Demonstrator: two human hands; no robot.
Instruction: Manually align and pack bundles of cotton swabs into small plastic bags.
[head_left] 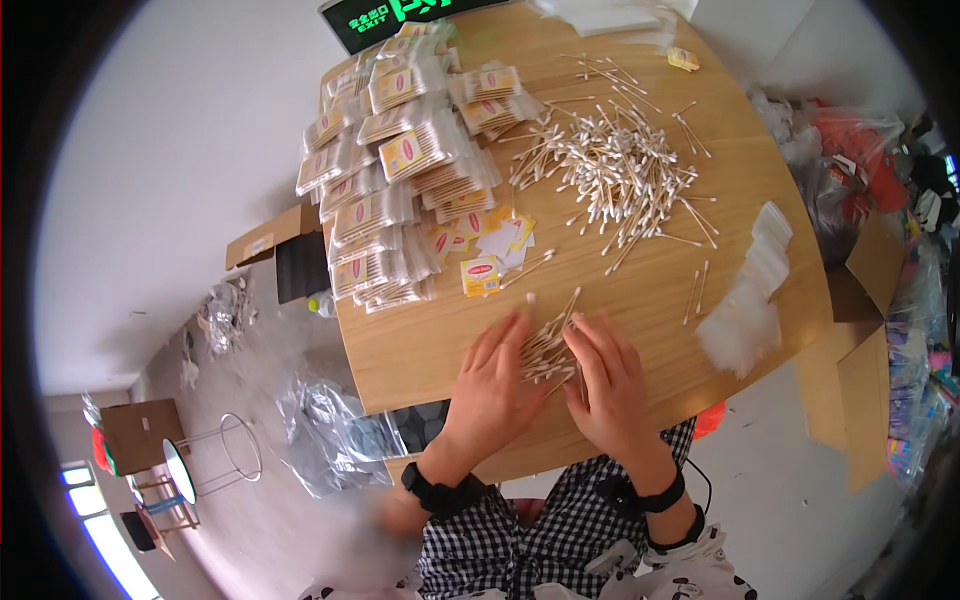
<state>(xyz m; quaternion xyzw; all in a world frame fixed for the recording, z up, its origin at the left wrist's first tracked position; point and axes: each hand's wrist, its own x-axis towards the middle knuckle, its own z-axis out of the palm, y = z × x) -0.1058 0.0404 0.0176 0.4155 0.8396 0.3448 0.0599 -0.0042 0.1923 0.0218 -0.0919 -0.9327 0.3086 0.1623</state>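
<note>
A small bundle of cotton swabs with wooden sticks lies on the wooden table, between my two hands. My left hand curves along its left side, fingers together against the sticks. From the other side my right hand bends its fingers and thumb around the swab ends. A few tips poke up between the fingertips; my palms hide part of the bundle. Beyond the hands is a large loose pile of cotton swabs. Small yellow-and-white cards lie just ahead of my left hand.
Stacked clear packets of cotton swabs fill the table's left side. Thin clear plastic bags lie at right, near two stray swabs. A green-lit exit sign stands at the far edge. Cardboard boxes flank the table.
</note>
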